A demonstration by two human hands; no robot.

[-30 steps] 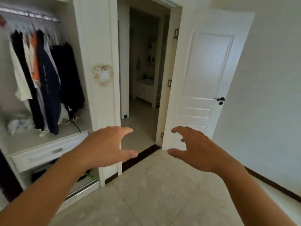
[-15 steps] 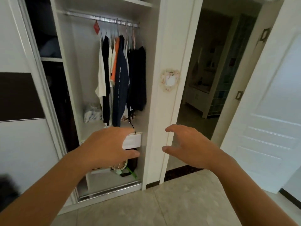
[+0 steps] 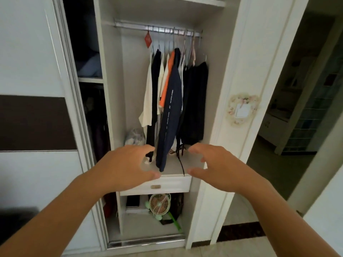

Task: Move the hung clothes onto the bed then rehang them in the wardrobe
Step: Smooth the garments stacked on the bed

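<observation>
Clothes (image 3: 171, 101) all on the rail, none moved yet; task at its very start by my read. Nearest: left hand (image 3: 128, 167) and right hand (image 3: 219, 166) held out in front, palms down, fingers apart and loosely curled, holding nothing, not touching any garment. Between them and beyond, drawer (image 3: 167, 185) front, and the shelf top above it where the hems hang down; a navy shirt (image 3: 170, 115) hangs lowest, its hem showing between the two hands, a dark cord (image 3: 181, 162) dangling over the drawer edge. Under the drawer a small fan (image 3: 159, 204) and dark items, too blurred to name. Further in: white, black, orange and dark garments packed on hangers toward the right end of the rail (image 3: 157, 29), red tag (image 3: 148, 40) at the left of the bunch. Crumpled pale bundle (image 3: 134, 137) on the shelf left of the clothes. Sliding door (image 3: 35, 108) pushed left, wardrobe (image 3: 219, 89) section open. Change: a second ago the view faced the room door with the wardrobe off to the left; half a second ago it was swinging over; now the open section is centred and closer, hands same pose throughout. Means the person has squared up to the rail, reach for hangers looks next. Bed not in view. Light switch (image 3: 243, 110) with floral frame on the wardrobe side, doorway (image 3: 300, 108) to the right.
</observation>
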